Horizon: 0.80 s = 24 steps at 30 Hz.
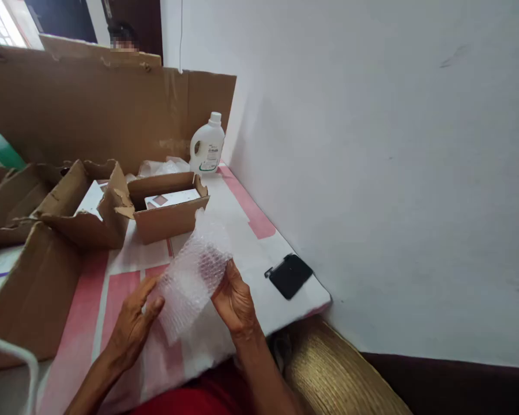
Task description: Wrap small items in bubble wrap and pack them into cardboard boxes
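Both my hands hold a piece of clear bubble wrap (195, 270) above the pink-and-white table cover (242, 242). My left hand (132, 325) has its fingers curled against the wrap's lower left side. On the wrap's right side, my right hand (234, 300) grips its edge with closed fingers. The wrap looks folded or rolled around something; I cannot see what is inside. Just beyond the wrap stands a small open cardboard box (169, 208) with a white item inside.
Several other open cardboard boxes (84, 204) crowd the left side, with a tall cardboard sheet (90, 109) behind. A white plastic jug (207, 147) stands at the back by the wall. A black flat object (289, 275) lies near the table's right corner. A woven straw item (333, 369) sits below.
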Motion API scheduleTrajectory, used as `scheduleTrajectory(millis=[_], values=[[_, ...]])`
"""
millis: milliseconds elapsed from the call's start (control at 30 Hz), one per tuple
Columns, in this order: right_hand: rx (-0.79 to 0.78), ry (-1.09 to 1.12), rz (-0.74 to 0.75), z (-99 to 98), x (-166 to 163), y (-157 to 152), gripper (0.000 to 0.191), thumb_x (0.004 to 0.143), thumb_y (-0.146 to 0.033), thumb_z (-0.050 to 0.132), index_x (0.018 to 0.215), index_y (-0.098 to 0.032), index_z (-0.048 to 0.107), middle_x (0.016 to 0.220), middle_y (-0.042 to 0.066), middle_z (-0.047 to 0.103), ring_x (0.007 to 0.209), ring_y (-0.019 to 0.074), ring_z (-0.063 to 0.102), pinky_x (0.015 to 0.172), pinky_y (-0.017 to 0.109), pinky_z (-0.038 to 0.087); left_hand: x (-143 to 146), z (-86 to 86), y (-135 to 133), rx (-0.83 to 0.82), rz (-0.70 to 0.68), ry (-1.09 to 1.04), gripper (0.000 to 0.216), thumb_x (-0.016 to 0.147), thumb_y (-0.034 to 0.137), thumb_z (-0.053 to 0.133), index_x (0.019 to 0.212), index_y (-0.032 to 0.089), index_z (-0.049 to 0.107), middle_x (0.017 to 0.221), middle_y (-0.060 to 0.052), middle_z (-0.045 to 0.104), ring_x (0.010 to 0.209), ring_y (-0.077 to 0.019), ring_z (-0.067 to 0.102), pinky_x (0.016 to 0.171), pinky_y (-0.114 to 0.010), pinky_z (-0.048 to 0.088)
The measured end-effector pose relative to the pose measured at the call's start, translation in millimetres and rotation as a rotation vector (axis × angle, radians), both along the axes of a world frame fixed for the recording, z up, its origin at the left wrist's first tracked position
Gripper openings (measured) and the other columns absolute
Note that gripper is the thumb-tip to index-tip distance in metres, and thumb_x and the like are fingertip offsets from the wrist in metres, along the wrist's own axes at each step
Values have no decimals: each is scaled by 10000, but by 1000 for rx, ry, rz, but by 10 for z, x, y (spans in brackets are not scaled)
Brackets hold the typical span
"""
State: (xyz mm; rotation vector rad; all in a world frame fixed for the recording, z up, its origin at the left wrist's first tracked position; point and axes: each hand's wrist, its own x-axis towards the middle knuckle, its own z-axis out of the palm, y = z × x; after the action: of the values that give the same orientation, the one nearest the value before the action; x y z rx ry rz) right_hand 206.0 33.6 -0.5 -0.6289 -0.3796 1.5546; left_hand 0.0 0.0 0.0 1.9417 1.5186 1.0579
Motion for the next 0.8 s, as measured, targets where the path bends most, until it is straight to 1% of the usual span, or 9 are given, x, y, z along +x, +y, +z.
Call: scheduleTrajectory(millis=[67,133,200,267,367,467,633,700,800], values=[[10,-30,55,-94,-40,-98,302,743,-402,849,994,-293,722,1187,-10,738,1238,229,626,1056,431,535,0,-132,-217,-92,-22,-62,384,967,495,509,1154,208,683,1112,-71,741,1023,-232,699,863,-350,564],[22,-68,101,-193,-48,-209,308,760,-388,839,1029,-300,717,1198,-8,731,1211,226,638,1040,431,539,-37,-224,-317,-15,45,-49,271,950,432,579,1031,211,714,1011,-47,755,944,-202,706,842,-318,554],[12,-85,122,-287,-32,-321,304,742,-351,855,1012,-304,723,1153,-12,743,1146,213,666,1028,418,538,-109,-271,-336,111,70,34,223,967,368,569,1039,229,727,988,-32,761,932,-181,705,864,-306,538],[-20,-85,125,-363,-12,-421,287,712,-311,876,960,-298,734,1092,-16,759,1079,201,686,1019,404,533,-195,-273,-315,210,73,168,248,978,335,552,1147,252,714,1013,-28,766,943,-179,704,873,-312,524],[-62,-89,128,-434,-12,-533,260,687,-268,891,905,-280,749,1030,-15,770,1016,188,692,992,377,527,-303,-204,-267,324,97,385,287,976,303,539,1215,244,686,1034,-50,759,939,-205,692,828,-334,507],[-115,-94,120,-476,-56,-594,268,664,-242,907,890,-268,766,968,-21,771,913,163,687,877,321,545,-367,-55,-211,421,117,556,262,962,255,546,1179,249,694,1045,-61,748,928,-222,671,796,-338,474],[-167,-171,118,-574,-92,-654,263,680,-307,905,889,-231,764,913,4,735,852,165,661,725,271,517,-412,220,-166,600,127,579,293,942,157,571,1174,289,692,941,-37,726,895,-195,662,874,-340,461],[-161,-312,146,-608,-37,-704,228,748,-382,856,852,-211,747,883,19,716,796,163,644,657,259,484,-423,247,-211,634,72,573,298,929,132,586,1166,282,686,933,-33,719,923,-195,665,898,-342,464],[-76,-699,187,-583,114,-800,268,874,-441,730,777,-191,713,733,8,660,647,135,564,605,258,434,-432,169,-367,591,-22,603,318,909,85,587,1156,267,670,964,-39,716,985,-209,658,929,-361,459]])
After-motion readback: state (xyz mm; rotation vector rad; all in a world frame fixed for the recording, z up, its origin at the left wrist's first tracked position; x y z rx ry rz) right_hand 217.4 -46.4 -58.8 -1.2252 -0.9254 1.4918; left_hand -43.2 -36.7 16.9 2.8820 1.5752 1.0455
